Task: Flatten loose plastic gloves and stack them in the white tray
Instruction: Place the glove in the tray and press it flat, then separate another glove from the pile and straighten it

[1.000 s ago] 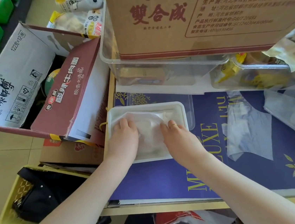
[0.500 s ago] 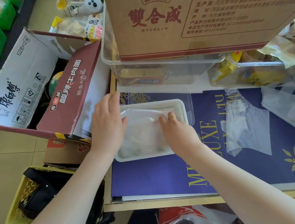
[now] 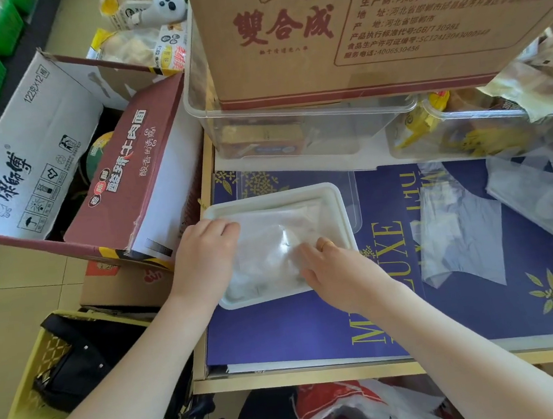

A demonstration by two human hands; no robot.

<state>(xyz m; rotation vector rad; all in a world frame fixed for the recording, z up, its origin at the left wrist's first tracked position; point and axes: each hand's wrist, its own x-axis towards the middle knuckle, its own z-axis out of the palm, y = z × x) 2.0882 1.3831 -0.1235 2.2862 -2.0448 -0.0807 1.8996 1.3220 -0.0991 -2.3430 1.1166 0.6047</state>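
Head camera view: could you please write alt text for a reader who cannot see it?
Two bare hands press clear plastic gloves flat inside a white tray on a blue printed table cover: the left hand at the tray's left side, the right hand at its near right. More loose gloves lie to the right.

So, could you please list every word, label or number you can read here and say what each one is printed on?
"雙合成": brown carton at the top.
"4006530456": same carton; its other small print is too blurred to read with confidence.
"122克×12桶": flap of the white noodle box.
"康師傅": same flap.
"酸香" on the maroon flap; the larger lettering is unclear.
"LUXE": blue mat; remaining gold letters are cut off.
Snack packets: too small to read.
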